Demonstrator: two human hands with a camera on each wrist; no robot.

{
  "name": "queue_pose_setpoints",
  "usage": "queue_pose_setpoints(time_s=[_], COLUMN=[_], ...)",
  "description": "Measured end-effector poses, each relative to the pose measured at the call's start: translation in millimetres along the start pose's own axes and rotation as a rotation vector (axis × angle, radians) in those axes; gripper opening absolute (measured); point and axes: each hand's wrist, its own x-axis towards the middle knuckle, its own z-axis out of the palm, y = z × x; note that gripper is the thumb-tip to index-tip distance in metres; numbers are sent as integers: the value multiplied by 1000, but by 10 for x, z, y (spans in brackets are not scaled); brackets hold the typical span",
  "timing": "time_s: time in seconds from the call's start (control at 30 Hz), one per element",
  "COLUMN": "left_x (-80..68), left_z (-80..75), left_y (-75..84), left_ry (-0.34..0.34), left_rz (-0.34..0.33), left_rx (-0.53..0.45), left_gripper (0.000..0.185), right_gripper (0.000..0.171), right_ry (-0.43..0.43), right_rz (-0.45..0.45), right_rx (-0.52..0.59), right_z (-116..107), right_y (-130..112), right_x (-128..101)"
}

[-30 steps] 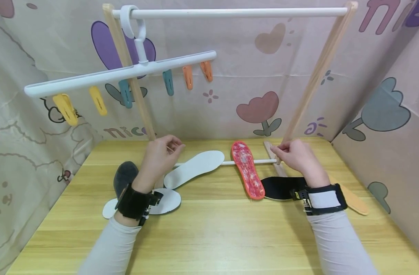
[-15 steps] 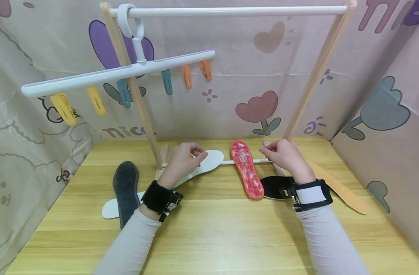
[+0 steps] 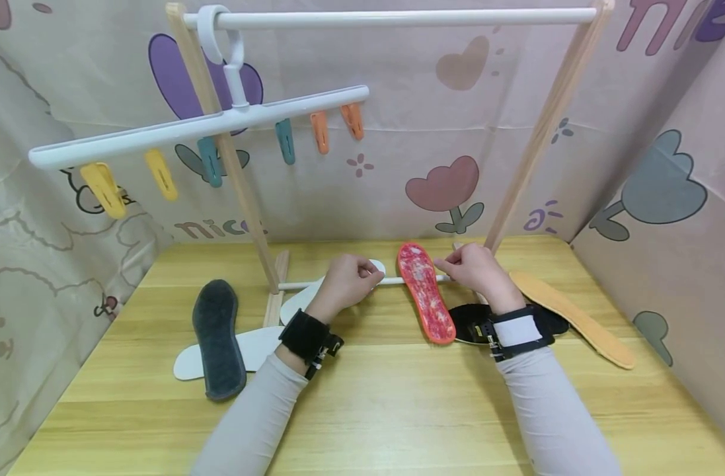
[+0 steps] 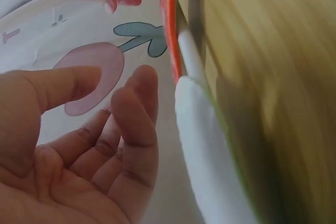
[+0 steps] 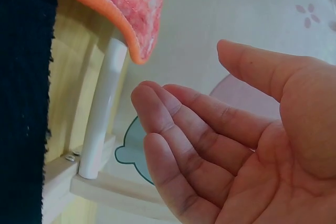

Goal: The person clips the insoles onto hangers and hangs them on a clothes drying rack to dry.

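My left hand hovers over a white insole, covering its middle. In the left wrist view, that hand's relaxed fingers stand apart from the thumb with nothing between them. Just right of a red mottled insole is my right hand. Its loosely bent fingers hold nothing in the right wrist view, where the red insole shows beyond the fingertips. A black insole lies below the right hand, partly hidden by the wrist band. Next to it is a tan insole.
A dark grey insole crosses another white insole at left. Behind stands a wooden rack with a white top rod and a low rod. A white hanger with several coloured clips hangs at the rack's left end.
My left hand has moved right, from beside the rack's left post to over the white insole. My right hand has shifted left toward the red insole. The insoles keep their places.
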Motion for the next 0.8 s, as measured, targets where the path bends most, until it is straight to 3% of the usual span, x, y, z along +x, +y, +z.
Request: queue_pose_setpoints(time_s=[0.2, 0.47, 0.8], left_x=[56, 125, 170], left_z=[143, 300, 398], left_y=[24, 30, 16], left_ry=[-51, -59, -72], left_rz=[-54, -106, -117], left_rx=[-36, -28, -38], left_gripper=[21, 23, 22], right_gripper=[44, 44, 40], right_ry=[-6, -19, -48], right_rz=[1, -16, -1], right_rx=[-13, 4, -3], right_z=[55, 107, 162], right_y=[8, 24, 23], right_x=[51, 68, 99])
